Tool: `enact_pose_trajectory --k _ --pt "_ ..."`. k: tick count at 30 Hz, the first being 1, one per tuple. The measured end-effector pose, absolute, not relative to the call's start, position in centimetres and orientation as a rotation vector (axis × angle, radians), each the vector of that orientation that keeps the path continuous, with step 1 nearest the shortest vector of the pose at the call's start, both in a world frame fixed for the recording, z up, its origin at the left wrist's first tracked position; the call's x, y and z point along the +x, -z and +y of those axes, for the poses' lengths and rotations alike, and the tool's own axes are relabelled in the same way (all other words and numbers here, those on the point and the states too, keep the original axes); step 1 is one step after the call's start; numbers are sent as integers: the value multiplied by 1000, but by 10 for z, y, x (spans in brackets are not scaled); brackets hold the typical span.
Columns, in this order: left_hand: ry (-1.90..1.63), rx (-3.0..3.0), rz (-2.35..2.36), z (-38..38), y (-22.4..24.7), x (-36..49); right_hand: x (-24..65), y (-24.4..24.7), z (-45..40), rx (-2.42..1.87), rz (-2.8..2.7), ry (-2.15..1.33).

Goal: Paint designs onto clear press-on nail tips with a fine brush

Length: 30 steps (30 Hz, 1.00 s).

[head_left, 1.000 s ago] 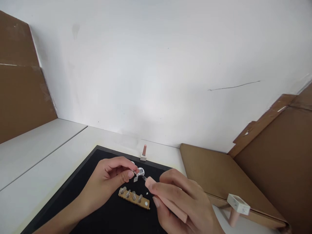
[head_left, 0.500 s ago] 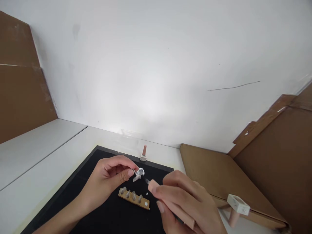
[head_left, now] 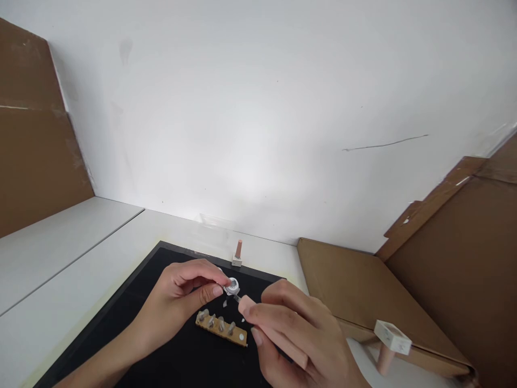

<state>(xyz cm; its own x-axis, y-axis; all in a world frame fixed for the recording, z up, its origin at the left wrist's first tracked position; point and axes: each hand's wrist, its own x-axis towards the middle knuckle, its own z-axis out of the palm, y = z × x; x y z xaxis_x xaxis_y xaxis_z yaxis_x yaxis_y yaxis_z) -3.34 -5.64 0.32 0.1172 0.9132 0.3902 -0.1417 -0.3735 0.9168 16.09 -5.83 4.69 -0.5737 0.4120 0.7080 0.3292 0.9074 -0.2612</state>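
My left hand point(head_left: 188, 302) pinches a small round white piece point(head_left: 232, 286) with a shiny silvery centre between thumb and fingertips, above the black mat. From the right, my right hand point(head_left: 301, 334) grips a small brush point(head_left: 274, 337) by its thick pink handle. Its thin greyish tip is at the lower edge of the round piece; whether it touches cannot be made out. Below both hands lies a tan strip point(head_left: 221, 330) carrying several clear, upright nail-like tips and one white dot. A pale flake point(head_left: 225, 303) shows just under the round piece.
A small white block with a pink tapered top point(head_left: 237, 254) stands at the back edge of the black mat point(head_left: 169, 258). At right, a similar white and pink piece point(head_left: 391, 339) is beside a flat cardboard box point(head_left: 355, 285). Cardboard panels flank both sides; a white wall rises behind.
My right hand has moved slightly left, bringing the brush closer to the round piece. The round piece has turned a little, and the pale flake shows lower. My left hand has barely moved.
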Motion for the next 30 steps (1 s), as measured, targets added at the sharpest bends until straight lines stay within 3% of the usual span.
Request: enact_pose_trajectory --k 13,30 --pt "-1466 1452 863 -58 0 -36 166 -45 -57 -643 -2231 -3" --pt "-1433 1463 908 -57 -5 -32 161 -49 -61 -587 -2286 -170"
